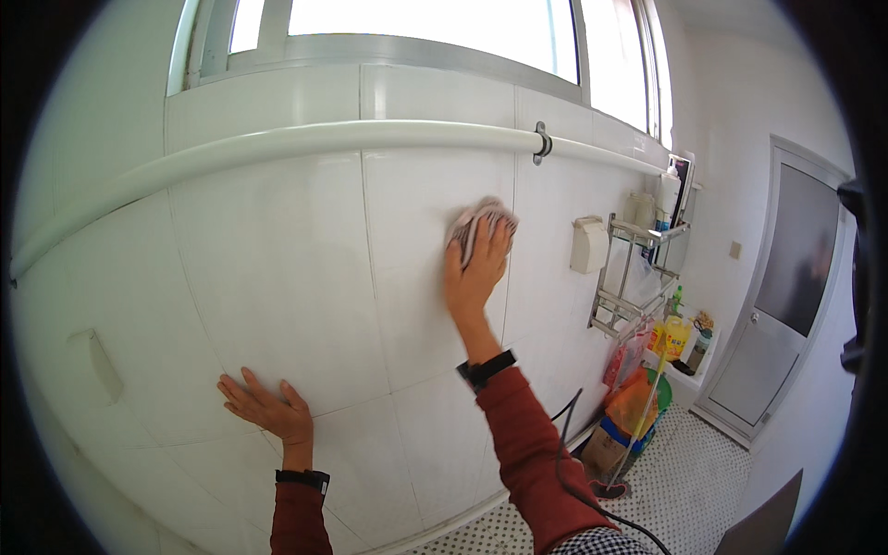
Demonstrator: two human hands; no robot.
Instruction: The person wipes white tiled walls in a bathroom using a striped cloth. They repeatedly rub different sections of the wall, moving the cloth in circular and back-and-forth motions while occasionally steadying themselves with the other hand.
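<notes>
My right hand [476,270] presses a bunched, striped cloth [482,215] flat against the white tiled wall [291,277], a little below a white pipe [430,136]. The fingers are spread over the cloth, and its underside is hidden. Lower and to the left, my left hand [270,409] rests against the same wall with its fingers apart and nothing in it. Both wrists wear black bands over red sleeves.
A metal rack [635,277] with bottles and a jar juts from the wall at right, beside a white box [588,244]. Below stand bags and a mop [638,430]. A black cable [565,451] hangs by my right arm. A window frame [430,59] runs above; a grey door [770,291] stands far right.
</notes>
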